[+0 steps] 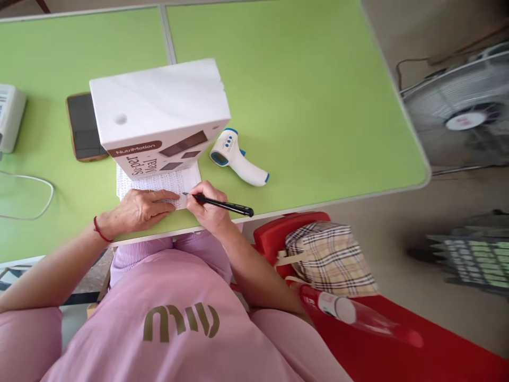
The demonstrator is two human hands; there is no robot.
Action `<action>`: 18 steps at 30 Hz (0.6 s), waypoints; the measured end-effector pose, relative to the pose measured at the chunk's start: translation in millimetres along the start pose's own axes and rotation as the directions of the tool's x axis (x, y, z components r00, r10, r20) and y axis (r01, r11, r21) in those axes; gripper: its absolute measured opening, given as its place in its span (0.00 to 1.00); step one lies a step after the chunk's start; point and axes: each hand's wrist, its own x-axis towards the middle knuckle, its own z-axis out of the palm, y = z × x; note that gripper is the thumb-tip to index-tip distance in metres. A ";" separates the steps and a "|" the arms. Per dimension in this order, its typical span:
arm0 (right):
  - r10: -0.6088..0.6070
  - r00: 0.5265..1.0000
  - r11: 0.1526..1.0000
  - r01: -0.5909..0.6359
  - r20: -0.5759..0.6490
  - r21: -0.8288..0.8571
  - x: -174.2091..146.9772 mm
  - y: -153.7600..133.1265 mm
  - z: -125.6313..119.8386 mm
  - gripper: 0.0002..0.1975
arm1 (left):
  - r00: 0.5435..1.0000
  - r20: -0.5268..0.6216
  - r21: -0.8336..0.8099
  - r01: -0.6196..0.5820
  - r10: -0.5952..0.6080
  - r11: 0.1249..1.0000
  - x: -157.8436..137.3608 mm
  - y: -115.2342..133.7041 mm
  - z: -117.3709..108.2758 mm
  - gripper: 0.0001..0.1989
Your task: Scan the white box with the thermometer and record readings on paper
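A black pen (222, 204) is gripped in the closed right hand (207, 209), its tip on the white sheet (159, 183) at the table's (298, 106) near edge. The sheet is pinned flat by the left hand (141, 209), fingers extended, holding nothing. Writing seems under way; steady paper is needed for the next stroke.

Right hand (207, 207) grips pen (222, 204) — left hand (139, 209) flat on paper (159, 183).

Single head-worn view, looking steeply down and forward over the wearer's lap onto the near edge of the green table (302, 90); close range; horizon tilted, floor at right.
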 end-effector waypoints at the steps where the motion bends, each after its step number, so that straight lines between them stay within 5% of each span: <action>1: -0.002 1.000 1.000 0.002 -0.008 -0.005 -0.1 -0.1 0.5 0.06 | 1.000 0.004 0.025 0.005 -0.005 1.000 0.1 1.5 -0.3 0.15; 9: -0.015 1.000 1.000 0.015 0.006 -0.005 0.1 -0.6 -0.3 0.07 | 0.998 0.009 0.303 0.053 -0.059 0.952 -0.4 26.1 6.0 0.10; 18: 0.062 0.994 0.997 -0.057 -0.085 0.054 -0.3 2.5 -0.7 0.07 | 0.977 -0.121 0.245 0.202 -0.177 0.948 -6.6 44.7 20.0 0.11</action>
